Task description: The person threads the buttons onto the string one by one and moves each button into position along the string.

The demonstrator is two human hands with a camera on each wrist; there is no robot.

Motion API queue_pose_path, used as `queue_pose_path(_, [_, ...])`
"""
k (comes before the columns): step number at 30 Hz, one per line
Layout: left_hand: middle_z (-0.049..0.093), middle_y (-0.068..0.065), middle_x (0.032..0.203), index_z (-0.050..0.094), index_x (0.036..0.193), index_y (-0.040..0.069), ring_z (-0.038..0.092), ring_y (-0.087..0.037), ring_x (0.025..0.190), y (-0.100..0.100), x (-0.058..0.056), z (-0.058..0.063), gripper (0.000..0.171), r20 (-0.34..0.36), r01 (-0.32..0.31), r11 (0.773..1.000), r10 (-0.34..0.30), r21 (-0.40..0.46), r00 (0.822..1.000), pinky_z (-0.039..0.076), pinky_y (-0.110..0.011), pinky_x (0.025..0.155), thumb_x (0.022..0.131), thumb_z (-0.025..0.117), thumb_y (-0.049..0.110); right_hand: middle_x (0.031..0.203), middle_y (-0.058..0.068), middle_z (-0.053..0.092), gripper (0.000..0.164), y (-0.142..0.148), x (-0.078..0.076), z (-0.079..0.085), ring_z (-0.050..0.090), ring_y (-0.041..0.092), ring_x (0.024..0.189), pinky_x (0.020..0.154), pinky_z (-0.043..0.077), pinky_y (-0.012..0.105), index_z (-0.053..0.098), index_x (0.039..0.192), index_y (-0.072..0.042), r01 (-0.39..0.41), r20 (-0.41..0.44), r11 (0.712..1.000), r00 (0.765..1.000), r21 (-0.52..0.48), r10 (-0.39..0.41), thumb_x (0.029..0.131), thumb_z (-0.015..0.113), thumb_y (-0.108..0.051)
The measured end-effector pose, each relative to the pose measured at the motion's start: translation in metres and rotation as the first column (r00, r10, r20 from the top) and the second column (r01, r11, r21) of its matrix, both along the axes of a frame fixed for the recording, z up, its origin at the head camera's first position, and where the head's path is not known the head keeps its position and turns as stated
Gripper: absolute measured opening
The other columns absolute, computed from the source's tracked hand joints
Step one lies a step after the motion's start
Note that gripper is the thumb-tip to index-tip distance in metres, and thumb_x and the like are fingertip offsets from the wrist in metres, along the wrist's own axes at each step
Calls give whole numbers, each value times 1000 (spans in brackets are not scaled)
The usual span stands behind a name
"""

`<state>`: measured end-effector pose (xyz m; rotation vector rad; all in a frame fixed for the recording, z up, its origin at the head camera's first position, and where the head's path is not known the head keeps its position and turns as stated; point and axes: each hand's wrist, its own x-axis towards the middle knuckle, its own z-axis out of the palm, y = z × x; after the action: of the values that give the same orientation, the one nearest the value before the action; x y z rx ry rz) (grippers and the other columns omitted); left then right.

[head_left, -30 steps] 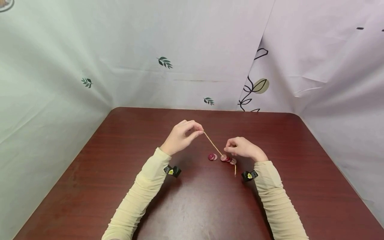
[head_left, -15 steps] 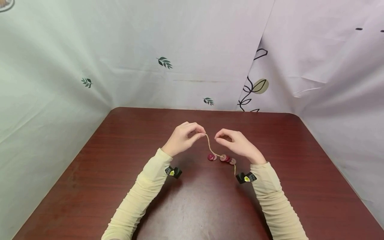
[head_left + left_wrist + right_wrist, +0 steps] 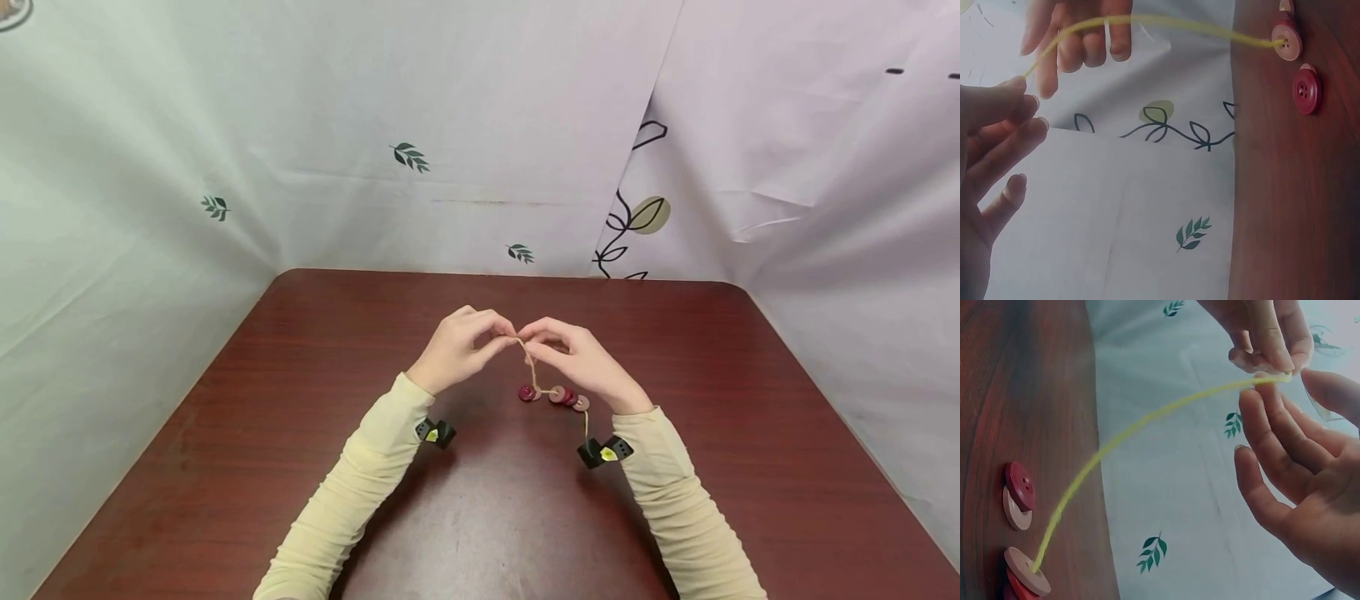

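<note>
Some buttons (image 3: 1022, 569) seemed threaded, a loose pair (image 3: 1021, 485) left, as the left grip (image 3: 459, 350) pinched string (image 3: 1160, 413) beside the spread right grip (image 3: 585, 362).

Head cam: above/behind L grip (image 3: 459, 346) & R grip (image 3: 585, 360), faces fwd + down, farthest; takes in bench (image 3: 480, 533), printed cloth (image 3: 480, 108) beyond. L wrist cam (image 3: 444, 433): v. close, frame turned sideways, looks past L grip to R grip. R wrist cam (image 3: 592, 453): likewise close/sideways, past R grip to L grip. Wrist views share yellow string (image 3: 1147, 19), buttons (image 3: 1307, 91), cloth.
</note>
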<state>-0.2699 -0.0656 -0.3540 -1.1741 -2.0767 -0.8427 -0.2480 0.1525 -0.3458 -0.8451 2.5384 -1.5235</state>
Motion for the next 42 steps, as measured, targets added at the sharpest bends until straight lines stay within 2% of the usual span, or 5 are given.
queue_pose_path(8, [68,3,76,67,87,11,61,-9,69,4,-1,-2,15,-12,4,1000,-5,-10,1000,44,-28,70,79,79,14,67,8,57,14,1,-2,-1,57,35,69,70,47,27,66,100,-7,67,-13,998,998,20,-67,94,64,-19])
queue_pose_path(16, [67,1,101,61,113,13,62,-13,94,7,-2,-9,40,295,-9,974,77,-224,952,48,-33,87,81,78,32,66,8,55,11,6,-4,-4,55,37,68,63,47,29,67,97,-8,84,14,996,996,26,-84,93,65,-18])
queue_pose_path(25, [63,-10,124,55,128,8,60,-24,117,14,-3,-24,56,425,145,897,52,-417,904,45,-41,102,84,75,35,64,4,55,13,10,-5,-1,55,24,63,63,47,27,68,96,-6,50,-3,998,999,46,-50,93,64,-18])
queue_pose_path(32, [55,-7,138,57,131,12,50,-23,131,21,-1,-36,48,476,266,790,37,-553,879,41,-39,109,89,69,33,69,17,59,11,12,-4,2,55,22,62,60,50,27,67,96,-8,37,6,998,999,57,-38,94,64,-18])
queue_pose_path(42, [48,-10,147,59,133,15,42,-26,139,29,6,-45,44,485,248,706,152,-663,861,40,-51,105,92,64,32,68,13,59,12,14,-5,1,56,29,66,65,49,28,66,95,-7,38,16,995,999,95,-40,93,64,-19])
